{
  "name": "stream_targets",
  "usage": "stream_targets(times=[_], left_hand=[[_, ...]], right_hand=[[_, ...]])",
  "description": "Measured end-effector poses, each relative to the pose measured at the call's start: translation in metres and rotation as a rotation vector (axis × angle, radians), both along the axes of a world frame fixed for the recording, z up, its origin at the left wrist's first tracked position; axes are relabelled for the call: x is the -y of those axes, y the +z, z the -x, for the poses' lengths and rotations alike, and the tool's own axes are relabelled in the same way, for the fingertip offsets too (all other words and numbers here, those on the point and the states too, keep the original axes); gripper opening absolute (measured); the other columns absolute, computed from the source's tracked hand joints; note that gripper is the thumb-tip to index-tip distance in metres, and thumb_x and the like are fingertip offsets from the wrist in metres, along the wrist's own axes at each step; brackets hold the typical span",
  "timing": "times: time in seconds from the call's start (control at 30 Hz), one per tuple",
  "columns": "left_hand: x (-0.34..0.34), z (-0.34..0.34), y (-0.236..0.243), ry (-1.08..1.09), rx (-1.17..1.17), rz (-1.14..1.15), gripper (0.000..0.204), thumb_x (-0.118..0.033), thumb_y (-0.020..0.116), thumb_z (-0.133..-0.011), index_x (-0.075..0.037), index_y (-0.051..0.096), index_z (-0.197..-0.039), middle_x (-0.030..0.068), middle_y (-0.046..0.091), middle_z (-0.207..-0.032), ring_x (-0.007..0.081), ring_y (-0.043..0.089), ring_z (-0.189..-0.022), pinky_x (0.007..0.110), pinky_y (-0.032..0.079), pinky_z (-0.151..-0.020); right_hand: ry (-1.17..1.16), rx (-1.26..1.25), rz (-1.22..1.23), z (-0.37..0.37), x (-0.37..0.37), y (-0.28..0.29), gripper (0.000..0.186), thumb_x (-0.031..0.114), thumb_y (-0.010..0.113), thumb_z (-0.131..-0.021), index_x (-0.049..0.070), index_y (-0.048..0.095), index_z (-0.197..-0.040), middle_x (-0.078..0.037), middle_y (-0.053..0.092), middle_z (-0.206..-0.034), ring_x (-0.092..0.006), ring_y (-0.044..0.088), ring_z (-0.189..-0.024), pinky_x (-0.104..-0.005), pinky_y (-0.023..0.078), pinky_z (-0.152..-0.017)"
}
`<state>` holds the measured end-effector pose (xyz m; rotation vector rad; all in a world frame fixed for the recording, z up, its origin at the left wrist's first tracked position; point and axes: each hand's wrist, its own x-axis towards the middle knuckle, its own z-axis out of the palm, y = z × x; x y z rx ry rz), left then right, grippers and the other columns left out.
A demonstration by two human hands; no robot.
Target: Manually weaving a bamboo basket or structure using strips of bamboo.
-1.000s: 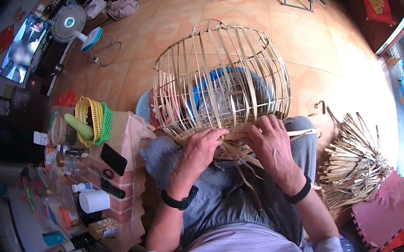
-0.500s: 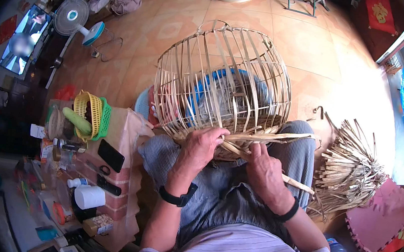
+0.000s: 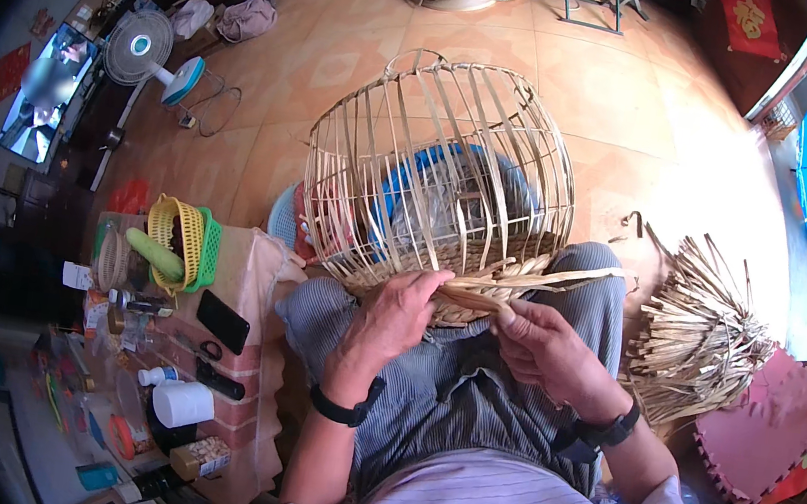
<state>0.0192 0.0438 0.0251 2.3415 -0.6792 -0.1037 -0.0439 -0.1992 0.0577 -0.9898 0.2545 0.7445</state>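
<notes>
A half-woven basket (image 3: 357, 136) of thin upright ribs lies across my knees, its open frame facing away from me. Along the near edge runs a braided band (image 3: 513, 261) of dried, straw-coloured strips. My left hand (image 3: 398, 314) is closed at the left end of this weaving, fingertips pinching the strips against the basket. My right hand (image 3: 553, 349) grips a flat dried strip (image 3: 478, 300) between thumb and fingers, just right of the left hand. Another loose strip (image 3: 582, 274) sticks out to the right over my knee.
A bundle of dried strips (image 3: 691, 328) lies on the floor at right, by pink foam mats (image 3: 765, 427). At left, a table (image 3: 252, 334) bears a phone (image 3: 223, 322), yellow and green plastic baskets (image 3: 186, 235) and a white jar (image 3: 183, 404). A fan (image 3: 139, 48) stands beyond.
My right hand has turned over, knuckles lower, and shifted slightly right. The strip end that hung below it toward the right knee no longer shows. The basket has shifted slightly left.
</notes>
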Motion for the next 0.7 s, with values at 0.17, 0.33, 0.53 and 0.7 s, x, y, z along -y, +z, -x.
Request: stream_targets(times=[0.17, 0.33, 0.53, 0.7], left_hand=[[0.009, 0.004, -0.018, 0.083, 0.067, 0.024, 0.036, -0.01, 0.082, -0.083, -0.005, 0.071, -0.116, 0.0151, 0.075, -0.102, 0.035, 0.074, -0.093, 0.042, 0.059, -0.079], [0.015, 0.007, -0.028, 0.239, 0.114, 0.085, 0.026, -0.014, 0.081, -0.085, -0.008, 0.072, -0.109, 0.0149, 0.075, -0.092, 0.0347, 0.074, -0.085, 0.043, 0.059, -0.074], [0.018, 0.006, -0.025, 0.29, 0.093, 0.063, 0.021, -0.014, 0.079, -0.087, -0.008, 0.073, -0.106, 0.0152, 0.076, -0.091, 0.0345, 0.075, -0.085, 0.043, 0.058, -0.073], [0.018, 0.001, -0.022, 0.296, 0.063, 0.025, 0.016, -0.011, 0.078, -0.088, -0.008, 0.075, -0.104, 0.0166, 0.076, -0.09, 0.0344, 0.076, -0.085, 0.042, 0.058, -0.072]], right_hand=[[-0.04, -0.065, -0.254, -0.015, 0.006, 0.026, 0.028, 0.029, 0.047, -0.113, 0.004, 0.058, -0.113, 0.005, 0.044, -0.071, -0.0058, 0.038, -0.053, -0.0215, 0.032, -0.045], [-0.191, 0.378, -0.411, -0.023, 0.044, 0.026, 0.051, 0.039, 0.047, -0.11, -0.007, 0.054, -0.131, -0.012, 0.062, -0.084, -0.0258, 0.069, -0.07, -0.0316, 0.06, -0.059], [-0.154, 0.321, 0.21, -0.016, 0.011, -0.022, 0.043, 0.018, 0.07, -0.101, 0.002, 0.052, -0.136, -0.009, 0.067, -0.098, -0.0194, 0.07, -0.077, -0.0301, 0.058, -0.066], [-0.273, 1.073, 0.449, -0.041, -0.044, -0.036, 0.033, 0.01, 0.076, -0.093, 0.0, 0.059, -0.12, -0.008, 0.069, -0.102, -0.0164, 0.069, -0.078, -0.0276, 0.054, -0.063]])
